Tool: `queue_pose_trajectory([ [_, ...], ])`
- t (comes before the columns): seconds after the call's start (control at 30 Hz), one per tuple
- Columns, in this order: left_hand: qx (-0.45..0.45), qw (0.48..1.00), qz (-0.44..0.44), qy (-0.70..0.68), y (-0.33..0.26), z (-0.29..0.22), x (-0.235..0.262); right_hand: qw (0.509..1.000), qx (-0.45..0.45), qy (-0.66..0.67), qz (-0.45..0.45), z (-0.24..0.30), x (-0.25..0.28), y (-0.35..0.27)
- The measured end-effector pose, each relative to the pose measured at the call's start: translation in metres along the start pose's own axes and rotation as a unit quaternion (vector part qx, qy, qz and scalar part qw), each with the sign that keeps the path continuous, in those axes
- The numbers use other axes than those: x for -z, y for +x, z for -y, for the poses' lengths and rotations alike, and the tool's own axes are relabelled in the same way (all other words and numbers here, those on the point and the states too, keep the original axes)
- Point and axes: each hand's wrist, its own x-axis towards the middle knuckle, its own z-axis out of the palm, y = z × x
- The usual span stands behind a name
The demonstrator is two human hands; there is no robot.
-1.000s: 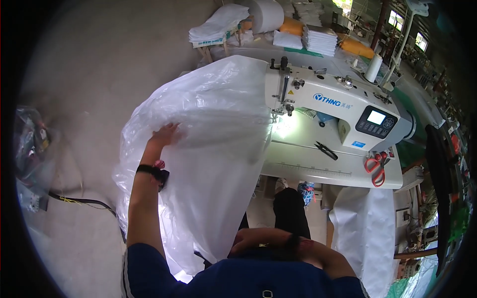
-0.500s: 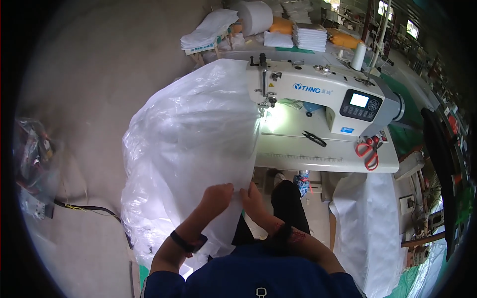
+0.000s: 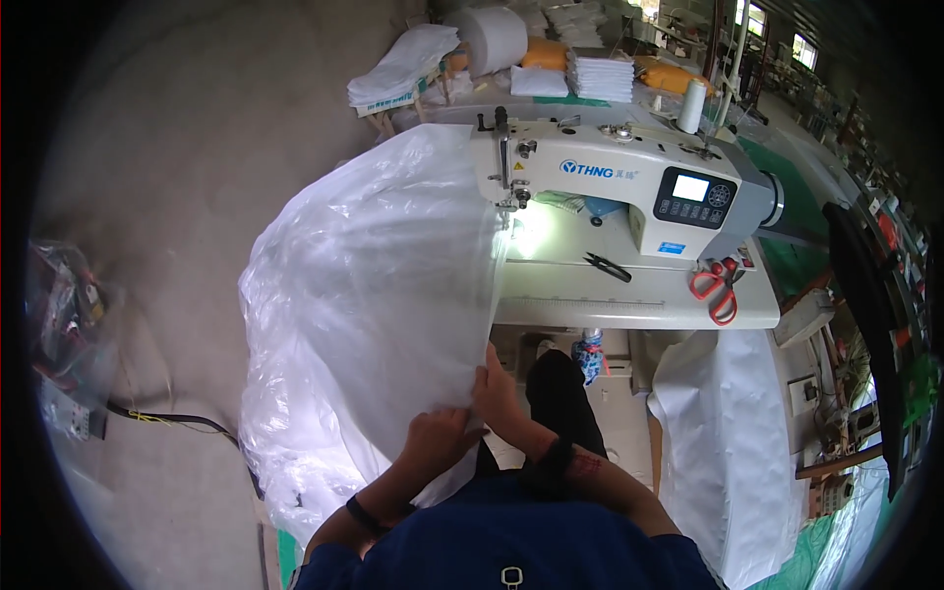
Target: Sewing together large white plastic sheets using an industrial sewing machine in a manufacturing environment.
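Observation:
A large sheet of white, partly see-through plastic [image 3: 364, 265] drapes over the left side of the sewing machine [image 3: 610, 177] and hangs down toward my lap. Its right edge runs from under the lit needle area to my hands. My left hand [image 3: 440, 439] is closed on the sheet near that edge, close to my body. Just above and to the right, my right hand [image 3: 497, 393] pinches the edge itself. Black thread snips [image 3: 609, 266] and red-handled scissors [image 3: 716, 293] lie on the machine's white bed [image 3: 590, 311], away from both hands.
A white thread cone [image 3: 692, 106] stands behind the machine. White folded stacks [image 3: 601, 77], a big roll [image 3: 492, 41] and orange bundles lie at the back. More white sheeting [image 3: 723, 442] hangs at right. A black cable [image 3: 177, 417] crosses the floor at left.
My left hand has moved down and slightly right along the sheet, toward my body. My right hand stays at the edge, nearly in place. The whole view has shifted slightly.

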Motion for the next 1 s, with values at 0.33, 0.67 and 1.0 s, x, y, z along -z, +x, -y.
queue_pose_trajectory([
  [0.33,0.039,0.996,0.072,-0.016,-0.015,-0.007,-0.034,0.991,0.099,-0.069,-0.061,-0.008,0.006,0.024],
  [0.67,0.040,0.986,-0.041,-0.159,0.008,0.016,0.001,0.944,0.052,-0.324,0.029,0.019,0.027,0.056],
  [1.0,0.241,0.938,-0.200,0.150,0.062,0.202,0.011,0.875,0.107,-0.471,0.044,0.027,0.030,0.108],
])
